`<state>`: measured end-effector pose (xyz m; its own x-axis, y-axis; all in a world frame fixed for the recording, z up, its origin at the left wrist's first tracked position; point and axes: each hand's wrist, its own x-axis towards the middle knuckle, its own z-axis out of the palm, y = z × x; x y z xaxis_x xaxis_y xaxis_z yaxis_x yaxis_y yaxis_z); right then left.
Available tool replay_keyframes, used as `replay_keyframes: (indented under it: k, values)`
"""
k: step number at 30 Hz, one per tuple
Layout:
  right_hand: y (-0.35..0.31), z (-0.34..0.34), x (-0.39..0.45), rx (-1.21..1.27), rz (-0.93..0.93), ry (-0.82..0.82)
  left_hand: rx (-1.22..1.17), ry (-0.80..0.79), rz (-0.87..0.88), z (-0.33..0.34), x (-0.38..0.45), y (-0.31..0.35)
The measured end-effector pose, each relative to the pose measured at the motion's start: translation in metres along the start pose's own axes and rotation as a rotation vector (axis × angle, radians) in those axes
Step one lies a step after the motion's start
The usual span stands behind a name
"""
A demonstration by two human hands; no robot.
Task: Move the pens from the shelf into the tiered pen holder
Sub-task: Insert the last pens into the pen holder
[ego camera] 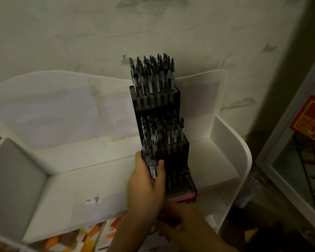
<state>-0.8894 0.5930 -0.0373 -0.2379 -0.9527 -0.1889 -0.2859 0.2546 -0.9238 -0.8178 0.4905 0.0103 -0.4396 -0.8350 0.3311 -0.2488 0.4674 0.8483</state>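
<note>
Tiered pen holder (164, 142) stands on the white shelf (98, 171), upper tiers full. Left hand (145, 186), fingers curled, grips a bundle of pens (151, 159) at the holder's 9 o'clock side. Right hand (182, 231) at 6 o'clock; its grip cannot be told. Feed pens singly, tips down, into the empty lowest holes.

Red sign (309, 119), right of the tiered pen holder (164, 142): I see gold markings, too blurred to read.
Pens (153, 73) in the holder: pale label strips on the barrels, print too small for me to read.
Readable text: none that I can make out.
</note>
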Motion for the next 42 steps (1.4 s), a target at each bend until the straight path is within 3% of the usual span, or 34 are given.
replay_keyframes:
  k: [7,20,26,29,42]
  values:
    - [0.007,-0.016,0.016,-0.192,0.046,0.031,0.007,0.048,-0.017,-0.016,0.018,-0.017]
    - [0.007,-0.018,0.025,0.141,-0.05,0.257,0.057,0.002,-0.081,-0.04,0.023,-0.044]
    - [0.006,-0.004,0.032,0.08,-0.177,0.594,0.114,0.012,-0.094,-0.056,0.021,-0.06]
    - [0.008,0.002,0.036,0.018,-0.214,0.682,0.132,0.008,-0.114,-0.06,0.02,-0.067]
    - [0.015,0.015,0.057,-0.158,-0.267,0.75,0.072,-0.108,-0.193,-0.068,0.014,-0.078]
